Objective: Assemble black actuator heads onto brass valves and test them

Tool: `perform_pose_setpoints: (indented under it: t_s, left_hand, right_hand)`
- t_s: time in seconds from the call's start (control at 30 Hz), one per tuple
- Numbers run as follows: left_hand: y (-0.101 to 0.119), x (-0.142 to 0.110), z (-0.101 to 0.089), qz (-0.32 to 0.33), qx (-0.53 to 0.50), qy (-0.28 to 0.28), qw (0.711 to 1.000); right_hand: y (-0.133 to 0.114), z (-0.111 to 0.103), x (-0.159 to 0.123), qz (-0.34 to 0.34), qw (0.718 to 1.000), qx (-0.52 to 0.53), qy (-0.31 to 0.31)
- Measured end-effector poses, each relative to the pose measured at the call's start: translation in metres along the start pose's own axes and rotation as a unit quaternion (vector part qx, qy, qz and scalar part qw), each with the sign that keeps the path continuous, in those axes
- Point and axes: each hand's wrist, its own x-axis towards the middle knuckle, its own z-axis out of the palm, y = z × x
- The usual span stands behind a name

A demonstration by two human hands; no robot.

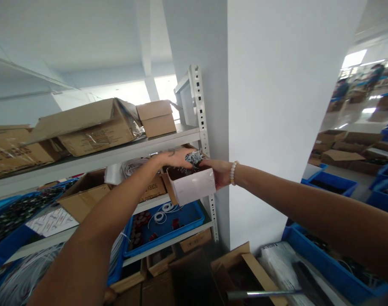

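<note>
My left hand (178, 158) reaches over a small open carton (195, 186) with a white front, its fingers closed on a handful of small silvery screws (194, 157) at the carton's top. More dark small pieces show inside, though their kind is hard to make out. With a beaded bracelet on the wrist, my right hand (222, 171) grips the carton's right side. The carton tilts in front of the shelf. Just behind it stands a brown box (154, 189) with printed letters, partly hidden by my left arm.
A metal shelf rack (198, 102) bears brown cartons (95, 131) on top and a blue tray (194, 212) with white coils below. A white pillar (264, 106) stands close on the right. Open boxes (241, 272) and blue bins (334, 259) crowd the floor.
</note>
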Motion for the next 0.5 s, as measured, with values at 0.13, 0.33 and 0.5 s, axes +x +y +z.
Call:
perform_pose_setpoints:
  t_s: [0.13, 0.33, 0.5]
  left_hand:
    - [0.012, -0.006, 0.017, 0.010, 0.006, -0.053, 0.999]
    - [-0.001, -0.004, -0.008, -0.011, -0.008, -0.079, 0.997]
    - [-0.030, 0.014, -0.003, -0.073, 0.029, -0.024, 0.997]
  right_hand:
    - [0.001, 0.002, -0.001, 0.049, 0.997, 0.045, 0.026]
    - [0.023, 0.000, -0.009, 0.047, 0.992, 0.088, 0.073]
    - [0.074, -0.011, -0.034, 0.038, 0.982, 0.134, 0.124]
